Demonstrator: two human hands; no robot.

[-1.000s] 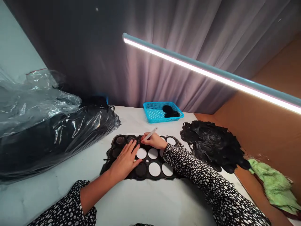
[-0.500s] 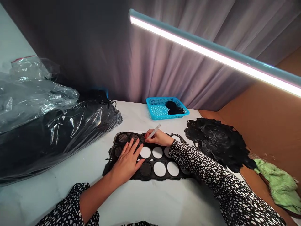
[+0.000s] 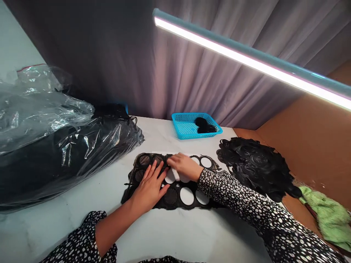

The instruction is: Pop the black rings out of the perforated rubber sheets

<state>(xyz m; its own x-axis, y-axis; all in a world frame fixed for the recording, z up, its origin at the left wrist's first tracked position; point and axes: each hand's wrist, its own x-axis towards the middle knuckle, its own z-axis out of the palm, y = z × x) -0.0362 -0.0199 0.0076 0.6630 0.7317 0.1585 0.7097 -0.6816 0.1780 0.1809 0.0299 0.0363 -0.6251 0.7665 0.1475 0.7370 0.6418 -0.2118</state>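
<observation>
A black sheet [image 3: 153,203] with rows of round openings lies on the white table. Some circles show white, others dark mesh. My left hand [image 3: 149,186] rests flat on its left part, fingers spread. Over the top row, near the sheet's middle, my right hand [image 3: 184,166] is closed round a slim white pen-like tool [image 3: 176,174], which slants down below the fingers. Its working tip is hidden, and I cannot make out its exact kind.
A blue basket [image 3: 179,136] holding black pieces stands behind the sheet. To the right lie a heap of black pieces [image 3: 255,164] and a green cloth [image 3: 326,210]. A large plastic bag [image 3: 68,157] fills the left side. Overhead runs a lit lamp bar [image 3: 233,54].
The white tool has swung from pointing up and away to slanting down towards me under my right hand. My left hand stays on the sheet. The view has shifted slightly.
</observation>
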